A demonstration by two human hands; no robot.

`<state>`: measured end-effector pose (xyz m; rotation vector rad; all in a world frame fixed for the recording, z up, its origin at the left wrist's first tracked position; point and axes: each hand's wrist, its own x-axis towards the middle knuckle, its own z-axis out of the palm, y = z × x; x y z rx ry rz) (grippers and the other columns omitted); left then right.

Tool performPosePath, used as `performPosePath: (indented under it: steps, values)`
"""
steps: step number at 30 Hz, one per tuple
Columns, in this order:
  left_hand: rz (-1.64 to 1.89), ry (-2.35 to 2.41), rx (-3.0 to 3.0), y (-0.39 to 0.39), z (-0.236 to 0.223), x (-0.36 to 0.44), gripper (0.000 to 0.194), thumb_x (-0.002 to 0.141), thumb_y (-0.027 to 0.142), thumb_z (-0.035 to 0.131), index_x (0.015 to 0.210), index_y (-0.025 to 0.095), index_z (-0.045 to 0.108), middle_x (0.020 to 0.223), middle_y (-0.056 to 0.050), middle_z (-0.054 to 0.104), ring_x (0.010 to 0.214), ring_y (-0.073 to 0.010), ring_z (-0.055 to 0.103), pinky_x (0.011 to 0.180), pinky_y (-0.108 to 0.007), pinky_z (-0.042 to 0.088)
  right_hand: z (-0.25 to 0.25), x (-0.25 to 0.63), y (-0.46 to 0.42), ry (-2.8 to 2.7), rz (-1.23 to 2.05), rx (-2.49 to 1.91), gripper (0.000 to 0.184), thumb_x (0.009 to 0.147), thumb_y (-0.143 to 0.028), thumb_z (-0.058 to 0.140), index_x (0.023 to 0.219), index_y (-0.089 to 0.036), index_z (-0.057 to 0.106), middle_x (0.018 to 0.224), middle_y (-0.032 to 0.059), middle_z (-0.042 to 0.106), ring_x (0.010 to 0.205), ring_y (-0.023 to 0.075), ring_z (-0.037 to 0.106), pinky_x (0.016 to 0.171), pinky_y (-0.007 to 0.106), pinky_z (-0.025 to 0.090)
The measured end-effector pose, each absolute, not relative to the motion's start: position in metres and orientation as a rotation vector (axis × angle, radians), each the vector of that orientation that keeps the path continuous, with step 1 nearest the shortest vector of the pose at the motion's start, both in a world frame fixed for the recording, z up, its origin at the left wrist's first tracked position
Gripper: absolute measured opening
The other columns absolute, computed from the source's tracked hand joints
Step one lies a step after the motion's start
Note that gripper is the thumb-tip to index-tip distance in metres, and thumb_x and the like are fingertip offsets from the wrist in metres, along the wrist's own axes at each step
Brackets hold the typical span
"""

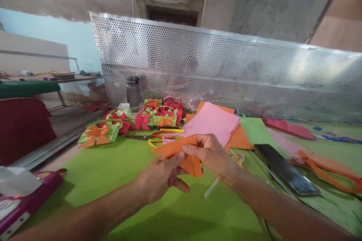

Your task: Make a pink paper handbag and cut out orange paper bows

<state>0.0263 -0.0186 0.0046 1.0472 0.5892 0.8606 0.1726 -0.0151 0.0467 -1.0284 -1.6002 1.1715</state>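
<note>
You are pinching the folded orange piece [175, 146] with your left hand [166, 173] and gripping its upper right edge with your right hand [212, 152], holding it above the green tabletop [118, 165], while pink sheets [213, 120] are lying just behind it.

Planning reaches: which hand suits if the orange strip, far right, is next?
Probably the right hand: the orange strip sits to its right, beyond the phone; the left hand must cross over. Both hold the orange piece.
</note>
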Motion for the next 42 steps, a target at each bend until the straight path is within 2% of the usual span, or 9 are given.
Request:
performPosePath:
  steps: [4, 6, 8, 11, 15, 19, 24, 28, 42]
  values:
    - [0.861, 0.669, 1.065, -0.023, -0.001, 0.024, 0.036, 0.076, 0.040, 0.061, 0.103, 0.017, 0.060, 0.094, -0.011, 0.068, 0.076, -0.0207, 0.065, 0.053, -0.026, 0.053, 0.041, 0.173, -0.015, -1.628, 1.057, -1.075, 0.028, 0.074, -0.038, 0.059, 0.058, -0.014, 0.055, 0.051, -0.0061, 0.043, 0.046, 0.0067, 0.034, 0.043, 0.020, 0.027]
    - [0.868, 0.729, 1.083, -0.022, -0.005, 0.023, 0.032, 0.076, 0.038, 0.062, 0.098, 0.016, 0.062, 0.088, -0.010, 0.068, 0.070, -0.0189, 0.065, 0.052, -0.025, 0.051, 0.037, 0.175, -0.013, -1.642, 1.003, -1.101, 0.029, 0.074, -0.035, 0.058, 0.054, -0.016, 0.048, 0.048, -0.0079, 0.033, 0.046, 0.0059, 0.025, 0.041, 0.021, 0.020]
    - [0.897, 0.798, 1.103, -0.020, -0.008, 0.021, 0.030, 0.073, 0.038, 0.065, 0.092, 0.014, 0.063, 0.082, -0.009, 0.068, 0.065, -0.0173, 0.064, 0.050, -0.023, 0.049, 0.033, 0.177, -0.009, -1.658, 0.960, -1.124, 0.029, 0.074, -0.031, 0.058, 0.053, -0.016, 0.046, 0.049, -0.0081, 0.028, 0.047, 0.0061, 0.022, 0.041, 0.021, 0.018]
    - [0.981, 0.867, 1.093, -0.018, -0.010, 0.019, 0.030, 0.073, 0.039, 0.065, 0.088, 0.013, 0.064, 0.079, -0.009, 0.067, 0.062, -0.0158, 0.062, 0.048, -0.022, 0.046, 0.028, 0.177, -0.004, -1.665, 0.949, -1.142, 0.023, 0.074, -0.029, 0.057, 0.056, -0.015, 0.052, 0.050, -0.0072, 0.033, 0.049, 0.0067, 0.027, 0.043, 0.021, 0.023]
    - [1.023, 0.859, 1.068, -0.017, -0.005, 0.017, 0.034, 0.075, 0.044, 0.060, 0.086, 0.012, 0.065, 0.082, -0.010, 0.066, 0.066, -0.0178, 0.062, 0.044, -0.021, 0.042, 0.025, 0.177, -0.001, -1.648, 1.005, -1.124, 0.019, 0.071, -0.032, 0.060, 0.065, -0.014, 0.059, 0.057, -0.0040, 0.050, 0.053, 0.0094, 0.043, 0.049, 0.021, 0.035]
    - [1.089, 0.853, 1.024, -0.016, 0.001, 0.017, 0.036, 0.072, 0.045, 0.063, 0.089, 0.014, 0.065, 0.085, -0.010, 0.066, 0.070, -0.0191, 0.063, 0.044, -0.021, 0.039, 0.021, 0.175, 0.000, -1.601, 1.214, -1.061, 0.028, 0.065, -0.033, 0.067, 0.085, -0.014, 0.064, 0.072, 0.0007, 0.062, 0.062, 0.0135, 0.054, 0.055, 0.025, 0.043]
    - [1.139, 0.879, 0.979, -0.012, 0.003, 0.017, 0.035, 0.074, 0.045, 0.060, 0.091, 0.014, 0.063, 0.083, -0.008, 0.066, 0.066, -0.0161, 0.060, 0.044, -0.021, 0.035, 0.014, 0.178, 0.004, -1.650, 1.170, -1.129, 0.020, 0.067, -0.030, 0.066, 0.077, -0.012, 0.064, 0.061, -0.0021, 0.057, 0.055, 0.0108, 0.048, 0.051, 0.022, 0.037]
    - [1.127, 0.872, 1.069, -0.012, -0.001, 0.018, 0.031, 0.074, 0.041, 0.060, 0.086, 0.013, 0.064, 0.073, -0.006, 0.064, 0.062, -0.0144, 0.057, 0.044, -0.020, 0.033, 0.013, 0.180, 0.006, -1.709, 1.132, -1.139, 0.016, 0.069, -0.028, 0.064, 0.069, -0.013, 0.062, 0.059, -0.0015, 0.057, 0.053, 0.0108, 0.047, 0.050, 0.022, 0.038]
    - [1.140, 0.941, 1.138, -0.010, -0.015, 0.023, 0.023, 0.067, 0.035, 0.065, 0.063, 0.012, 0.063, 0.054, -0.003, 0.059, 0.047, -0.0112, 0.050, 0.046, -0.022, 0.036, 0.006, 0.177, 0.006, -1.784, 1.065, -1.125, 0.029, 0.073, -0.042, 0.062, 0.066, -0.014, 0.057, 0.053, -0.0025, 0.052, 0.047, 0.0103, 0.046, 0.045, 0.022, 0.038]
